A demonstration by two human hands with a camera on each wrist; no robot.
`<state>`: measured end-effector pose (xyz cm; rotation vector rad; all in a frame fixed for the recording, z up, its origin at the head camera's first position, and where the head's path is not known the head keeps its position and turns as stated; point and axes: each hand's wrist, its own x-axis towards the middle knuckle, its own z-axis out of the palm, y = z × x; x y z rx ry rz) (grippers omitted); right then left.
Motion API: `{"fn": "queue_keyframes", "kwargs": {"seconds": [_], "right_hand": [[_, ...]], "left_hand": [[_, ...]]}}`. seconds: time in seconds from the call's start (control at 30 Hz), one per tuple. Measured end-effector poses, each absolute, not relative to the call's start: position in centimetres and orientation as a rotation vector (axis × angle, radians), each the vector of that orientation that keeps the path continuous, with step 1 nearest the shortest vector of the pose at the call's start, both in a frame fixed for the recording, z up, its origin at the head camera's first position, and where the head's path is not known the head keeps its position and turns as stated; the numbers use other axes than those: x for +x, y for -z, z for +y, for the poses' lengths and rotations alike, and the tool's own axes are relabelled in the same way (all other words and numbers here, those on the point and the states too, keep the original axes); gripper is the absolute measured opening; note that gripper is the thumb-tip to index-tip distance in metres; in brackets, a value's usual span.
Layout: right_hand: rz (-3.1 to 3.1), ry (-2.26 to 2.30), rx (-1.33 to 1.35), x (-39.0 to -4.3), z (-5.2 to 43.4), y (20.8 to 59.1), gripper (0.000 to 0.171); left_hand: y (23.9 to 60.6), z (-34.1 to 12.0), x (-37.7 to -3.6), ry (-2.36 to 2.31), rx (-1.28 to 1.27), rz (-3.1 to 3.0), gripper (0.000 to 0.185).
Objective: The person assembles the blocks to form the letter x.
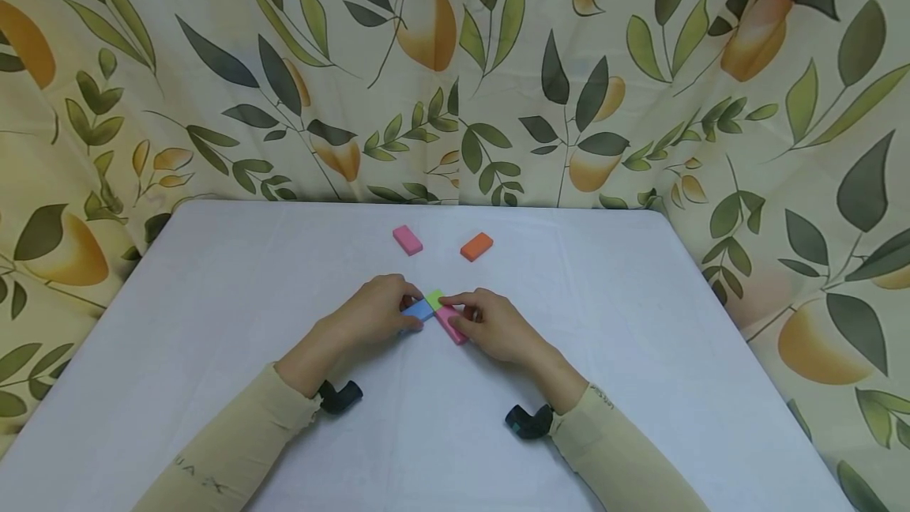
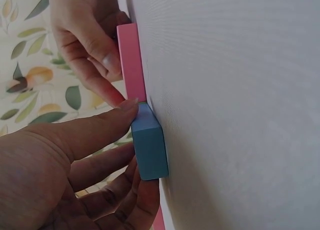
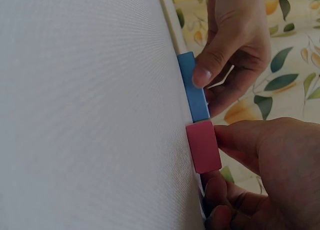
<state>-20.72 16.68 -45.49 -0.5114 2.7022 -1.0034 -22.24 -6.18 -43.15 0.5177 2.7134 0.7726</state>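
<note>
Left hand (image 1: 377, 310) is pinching the blue block (image 1: 419, 310) at table centre; right hand (image 1: 490, 326) is gripping the pink block (image 1: 451, 324). The blocks are lying flat, near ends meeting at the green block (image 1: 434, 298), long axes angling apart toward each wrist.

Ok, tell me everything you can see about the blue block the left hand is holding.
The small blue rectangular block looks solid, matte and smooth, with squared edges. It lies flat on the white cloth-covered table, pinched between thumb and fingers of the left hand. One end meets the pink rectangular block held by the right hand; a green block sits just behind.
</note>
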Motion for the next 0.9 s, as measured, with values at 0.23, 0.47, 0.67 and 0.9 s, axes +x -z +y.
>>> {"fn": "queue_keyframes", "kwargs": {"seconds": [0.23,0.47,0.67,0.9], "right_hand": [[2.708,1.006,-0.517,-20.71,16.68,45.53,0.034],[2.705,1.009,-0.521,-20.72,16.69,45.52,0.035],[2.702,1.007,-0.515,-20.74,16.71,45.51,0.035],[2.704,1.009,-0.529,-20.76,16.66,45.49,0.034]], "left_hand": [[43.02,-6.18,-22.17,-0.762,0.530,2.717,0.043],[42.98,-6.20,-22.07,-0.772,0.539,2.719,0.042],[43.05,-6.21,-22.10,-0.770,0.522,2.717,0.041],[43.18,-6.33,-22.20,-0.775,0.523,2.710,0.041]]}}
